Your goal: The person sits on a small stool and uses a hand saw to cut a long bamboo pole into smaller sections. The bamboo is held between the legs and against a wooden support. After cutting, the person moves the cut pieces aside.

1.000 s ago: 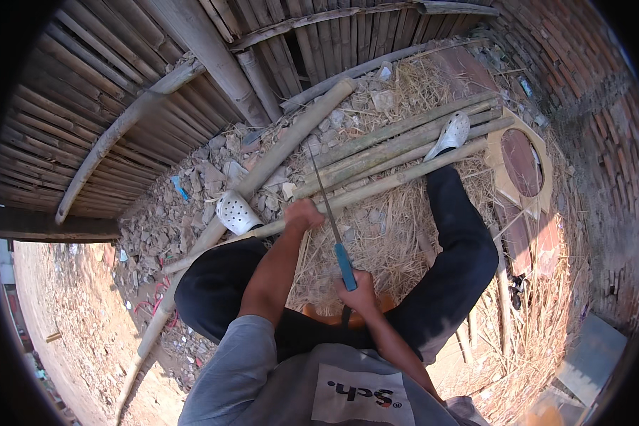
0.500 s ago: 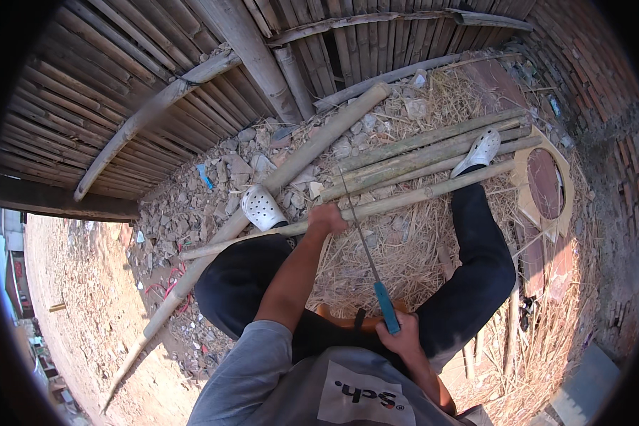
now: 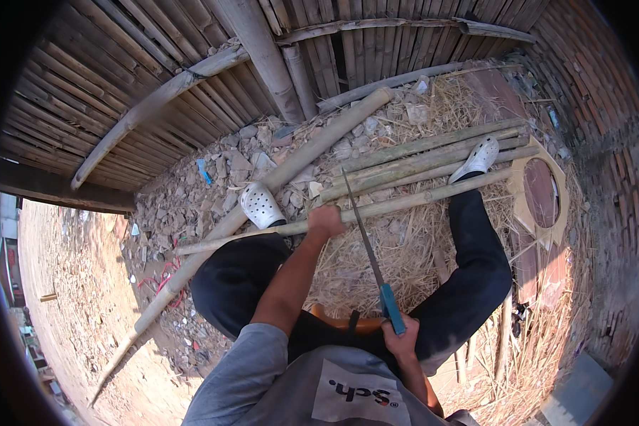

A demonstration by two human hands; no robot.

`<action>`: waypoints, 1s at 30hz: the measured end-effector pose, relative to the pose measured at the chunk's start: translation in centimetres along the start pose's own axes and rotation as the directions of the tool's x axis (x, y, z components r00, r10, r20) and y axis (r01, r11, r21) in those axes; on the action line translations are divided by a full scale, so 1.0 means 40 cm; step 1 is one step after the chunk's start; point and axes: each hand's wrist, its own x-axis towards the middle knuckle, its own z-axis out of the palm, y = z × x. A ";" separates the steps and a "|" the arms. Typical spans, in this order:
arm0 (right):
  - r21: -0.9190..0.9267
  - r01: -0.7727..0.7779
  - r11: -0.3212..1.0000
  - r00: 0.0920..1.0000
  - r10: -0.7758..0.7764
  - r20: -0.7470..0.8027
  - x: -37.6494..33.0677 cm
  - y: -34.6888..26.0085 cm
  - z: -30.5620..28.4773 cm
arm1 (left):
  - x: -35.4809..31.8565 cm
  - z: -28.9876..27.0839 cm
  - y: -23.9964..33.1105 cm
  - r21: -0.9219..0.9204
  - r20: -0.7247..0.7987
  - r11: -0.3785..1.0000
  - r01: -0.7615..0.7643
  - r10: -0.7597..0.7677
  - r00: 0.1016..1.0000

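My left hand (image 3: 325, 220) is closed around a slim bamboo pole (image 3: 419, 197) that lies across in front of my legs. In my right hand (image 3: 402, 336) is the teal handle of a handsaw (image 3: 369, 250). The saw's blade slants up and to the left and crosses the pole just right of my left hand. Whether the teeth bite into the bamboo is too small to tell. Behind this pole several other bamboo poles (image 3: 433, 153) lie side by side, with my right shoe (image 3: 478, 159) over their right ends.
A thicker bamboo pole (image 3: 319, 145) runs diagonally under the slim one, beside my left shoe (image 3: 260, 204). Rubble and straw (image 3: 376, 280) cover the ground. A pale ring-shaped frame (image 3: 544, 192) lies at the right, near a brick wall (image 3: 596, 106). A bamboo-slat wall (image 3: 135, 85) stands behind.
My right hand has shifted slightly right, and the saw's handle has turned a little. My left hand keeps its hold on the pole. The whole view has shifted slightly.
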 end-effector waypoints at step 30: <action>0.008 -0.035 0.999 0.994 0.034 0.100 -0.029 -0.113 -0.050 | -0.020 0.081 -0.081 0.023 -0.473 0.920 -0.392 0.356 0.806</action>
